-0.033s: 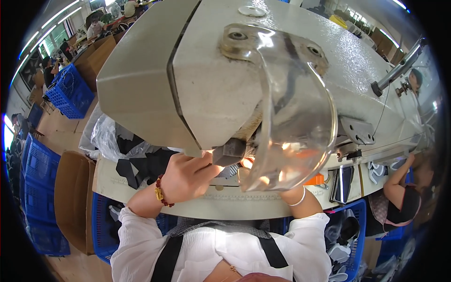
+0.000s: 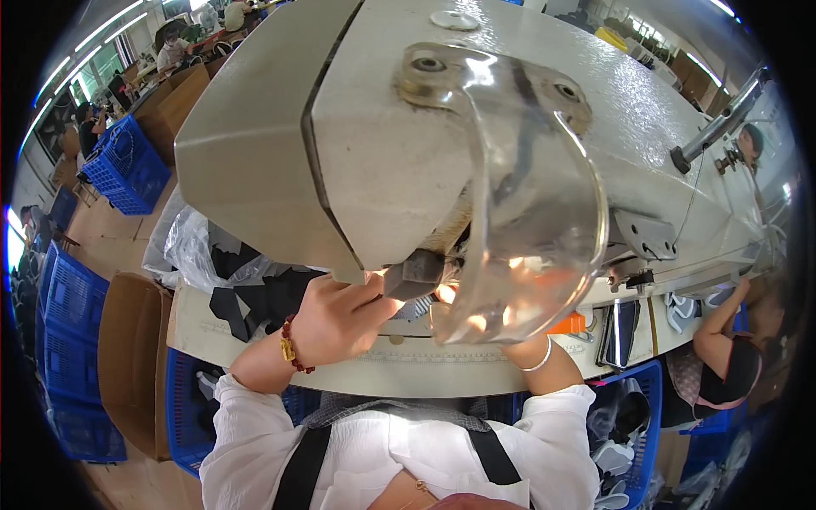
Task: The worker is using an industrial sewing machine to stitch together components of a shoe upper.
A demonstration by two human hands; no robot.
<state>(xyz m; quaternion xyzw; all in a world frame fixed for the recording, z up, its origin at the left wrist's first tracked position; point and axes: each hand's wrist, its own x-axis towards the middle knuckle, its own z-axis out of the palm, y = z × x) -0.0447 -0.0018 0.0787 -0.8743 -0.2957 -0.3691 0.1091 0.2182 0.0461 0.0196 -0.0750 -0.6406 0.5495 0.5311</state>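
Note:
A sewing machine's pale head (image 2: 391, 153) fills the upper middle of the view. At its lower edge my left hand (image 2: 340, 319) has its fingers bent and pressed together. Their tips are lost behind a dark block (image 2: 415, 274), and whatever they grip is hidden. A scrap of striped material (image 2: 415, 308) shows just beside those fingers. My right hand (image 2: 525, 348) reaches in behind a clear curved eye guard (image 2: 527, 229); its fingers are covered by the guard's glare. The needle area is out of sight, lit by a warm lamp.
Black cut pieces (image 2: 263, 302) and clear plastic lie on the table to the left. A phone (image 2: 619, 336) and an orange object (image 2: 568, 324) are at the right. Blue baskets (image 2: 650, 425) and a cardboard box (image 2: 132, 365) flank the table. A co-worker's arm (image 2: 721, 336) is far right.

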